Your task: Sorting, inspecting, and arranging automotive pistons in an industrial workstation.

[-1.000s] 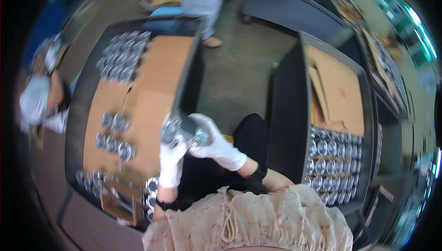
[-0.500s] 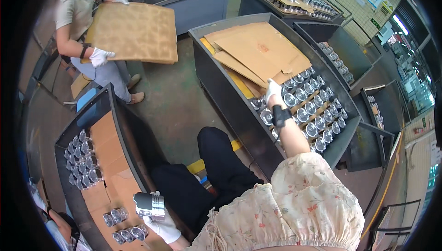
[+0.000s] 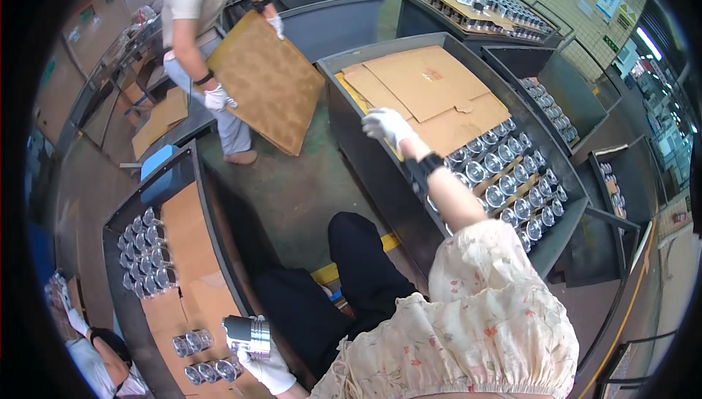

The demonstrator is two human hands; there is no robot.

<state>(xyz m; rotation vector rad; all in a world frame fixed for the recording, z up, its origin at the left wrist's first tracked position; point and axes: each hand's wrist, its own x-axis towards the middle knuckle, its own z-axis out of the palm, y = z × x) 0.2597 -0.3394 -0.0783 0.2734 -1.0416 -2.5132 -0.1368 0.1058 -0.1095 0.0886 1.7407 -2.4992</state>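
My left hand (image 3: 269, 371), in a white glove, is closed around a piston (image 3: 247, 336) with a black skirt and a shiny ringed end. It holds the piston over the near edge of the left bin (image 3: 232, 282), beside small groups of pistons (image 3: 212, 371) on cardboard. My right hand (image 3: 387, 127), also white-gloved, hovers at the left edge of the cardboard sheets (image 3: 417, 84) in the large grey bin (image 3: 380, 179). Its fingers are apart and nothing shows in them. Rows of upright pistons (image 3: 504, 172) fill that bin's near right part, partly hidden by my right forearm.
A co-worker at the far left carries a stained brown board (image 3: 267, 81) with both gloved hands. More pistons (image 3: 142, 253) stand in the left bin's far end. Other bins (image 3: 548, 77) line the right. Another person's arm (image 3: 106, 362) shows at the lower left.
My right hand has moved left from the cardboard's near corner by the pistons to its left edge. The cardboard lies more squarely. The co-worker's board has tilted. My left hand keeps the piston.
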